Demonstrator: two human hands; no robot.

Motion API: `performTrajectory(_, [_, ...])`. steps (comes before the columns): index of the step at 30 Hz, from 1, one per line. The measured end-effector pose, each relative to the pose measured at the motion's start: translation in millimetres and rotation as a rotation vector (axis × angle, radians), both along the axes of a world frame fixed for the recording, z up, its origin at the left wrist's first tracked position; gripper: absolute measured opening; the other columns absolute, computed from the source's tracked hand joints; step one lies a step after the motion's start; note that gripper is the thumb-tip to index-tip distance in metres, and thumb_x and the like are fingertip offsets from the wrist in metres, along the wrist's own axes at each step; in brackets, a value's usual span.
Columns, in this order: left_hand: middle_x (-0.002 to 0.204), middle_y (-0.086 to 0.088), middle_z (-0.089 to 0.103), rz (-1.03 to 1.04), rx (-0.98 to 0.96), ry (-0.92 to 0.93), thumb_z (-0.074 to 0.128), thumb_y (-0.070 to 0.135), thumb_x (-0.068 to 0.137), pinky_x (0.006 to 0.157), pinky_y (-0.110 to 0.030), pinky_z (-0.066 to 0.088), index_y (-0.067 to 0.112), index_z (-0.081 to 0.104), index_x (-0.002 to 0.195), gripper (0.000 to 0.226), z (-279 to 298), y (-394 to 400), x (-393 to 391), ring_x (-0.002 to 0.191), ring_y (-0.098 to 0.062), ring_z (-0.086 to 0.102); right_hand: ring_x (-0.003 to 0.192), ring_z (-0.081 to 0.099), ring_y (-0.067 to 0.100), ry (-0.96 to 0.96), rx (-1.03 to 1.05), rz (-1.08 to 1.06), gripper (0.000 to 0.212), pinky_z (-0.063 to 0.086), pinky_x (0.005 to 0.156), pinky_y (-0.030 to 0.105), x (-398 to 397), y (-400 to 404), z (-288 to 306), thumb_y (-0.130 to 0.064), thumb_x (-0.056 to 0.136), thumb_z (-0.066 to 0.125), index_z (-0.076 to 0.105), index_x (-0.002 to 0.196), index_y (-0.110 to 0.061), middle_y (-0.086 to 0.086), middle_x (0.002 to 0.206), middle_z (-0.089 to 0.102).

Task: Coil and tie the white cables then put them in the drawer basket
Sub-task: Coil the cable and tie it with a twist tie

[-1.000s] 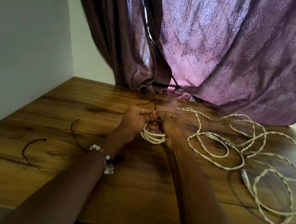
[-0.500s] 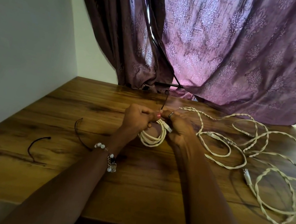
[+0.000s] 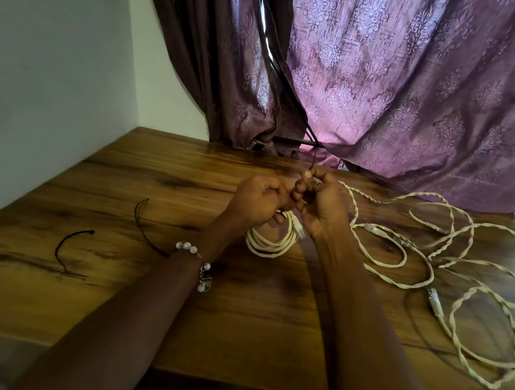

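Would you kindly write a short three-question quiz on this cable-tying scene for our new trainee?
1. True or false: the coil lies flat on the table, with no hand on it.
2. Which lies further to the person's left on the table: (a) the loose cables, (b) the dark ties?
3. Fill in: the right hand pinches a thin dark ___ above the coil.

Key
1. False: the left hand and the right hand hold it up between them.
2. b
3. tie
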State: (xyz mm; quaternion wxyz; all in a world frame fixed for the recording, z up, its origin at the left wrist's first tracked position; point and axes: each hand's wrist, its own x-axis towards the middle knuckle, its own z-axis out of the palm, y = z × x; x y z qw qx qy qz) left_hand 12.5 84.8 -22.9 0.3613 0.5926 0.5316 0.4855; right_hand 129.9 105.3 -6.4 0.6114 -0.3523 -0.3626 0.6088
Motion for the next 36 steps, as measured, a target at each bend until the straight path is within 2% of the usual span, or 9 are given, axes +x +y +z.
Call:
performTrajectory(4, [0.041,0.006,0.053,-0.033,-0.034,0.030,0.059,-0.003,0.080,0.038,-0.022,0.037,0.015,0.052,0.053,0.033,3,-2,9,0.033,-0.009,0.050,0.032,0.035,0.009,0.084,-0.096,-0.077,0.031,0.035,0.034,0.015,-4,3,4,0.007,0.093,0.034,0.049,0.071,-0.009,0.003,0.050,0.040])
performTrajectory(9, [0.046,-0.001,0.048,-0.076,-0.077,0.011,0.055,-0.001,0.083,0.044,-0.026,0.033,0.014,0.046,0.059,0.030,3,-2,12,0.032,-0.008,0.043,0.033,0.033,0.010,0.135,-0.074,-0.098,0.031,0.032,0.033,0.016,-5,2,6,0.009,0.089,0.030,0.047,0.070,-0.008,0.001,0.043,0.041])
performTrajectory(15, [0.056,-0.007,0.056,0.097,-0.129,-0.143,0.057,-0.003,0.084,0.042,-0.021,0.034,0.012,0.055,0.066,0.023,0,4,-1,0.041,-0.013,0.047,0.046,0.055,0.016,-0.125,0.228,-0.116,0.015,0.053,0.052,0.030,-8,0,-3,0.008,0.091,0.050,0.057,0.082,-0.002,0.009,0.053,0.055])
performTrajectory(21, [0.061,-0.007,0.058,0.263,-0.160,-0.473,0.052,-0.014,0.085,0.033,-0.015,0.036,0.007,0.056,0.064,0.030,-1,12,-12,0.032,-0.004,0.048,0.065,0.066,0.011,-0.439,0.456,0.003,0.014,0.056,0.064,0.023,-15,-1,-10,0.017,0.084,0.055,0.060,0.088,0.005,0.011,0.071,0.065])
performTrajectory(23, [0.057,-0.009,0.058,0.275,-0.194,-0.599,0.049,-0.017,0.083,0.040,-0.017,0.044,0.005,0.057,0.062,0.031,-3,15,-15,0.036,-0.009,0.052,0.066,0.065,0.009,-0.531,0.484,0.045,0.017,0.054,0.060,0.019,-18,-4,-12,0.020,0.082,0.055,0.062,0.087,0.005,0.004,0.067,0.065])
performTrajectory(27, [0.077,-0.019,0.064,0.221,-0.321,-0.757,0.055,-0.009,0.085,0.071,-0.044,0.057,0.001,0.062,0.075,0.015,-5,21,-32,0.064,-0.026,0.063,0.070,0.062,0.008,-0.741,0.591,0.057,0.015,0.051,0.069,0.021,-18,-5,-15,0.016,0.072,0.068,0.070,0.082,0.005,0.008,0.078,0.066])
performTrajectory(31, [0.061,-0.014,0.062,0.095,-0.370,-0.774,0.061,-0.001,0.087,0.038,-0.021,0.048,0.000,0.062,0.077,0.009,1,12,-45,0.036,-0.015,0.056,0.100,0.046,0.001,-0.919,0.702,0.020,0.023,0.037,0.081,0.004,-10,-1,-17,0.002,0.064,0.081,0.076,0.083,-0.010,0.003,0.106,0.048])
performTrajectory(34, [0.045,-0.009,0.059,0.068,-0.288,-0.682,0.062,-0.007,0.083,0.032,-0.014,0.039,-0.003,0.060,0.074,0.010,6,2,-45,0.028,-0.008,0.046,0.116,0.047,0.015,-0.869,0.618,0.111,0.026,0.047,0.085,0.018,-1,-2,-15,0.001,0.065,0.081,0.075,0.085,-0.015,0.003,0.117,0.049])
performTrajectory(36, [0.045,-0.006,0.059,0.023,-0.234,-0.630,0.062,-0.010,0.082,0.032,-0.013,0.038,-0.005,0.062,0.079,0.005,7,-4,-40,0.028,-0.006,0.044,0.109,0.058,0.015,-0.651,0.544,0.332,0.030,0.053,0.075,0.020,2,-9,-14,0.009,0.071,0.073,0.075,0.091,-0.013,-0.003,0.111,0.063])
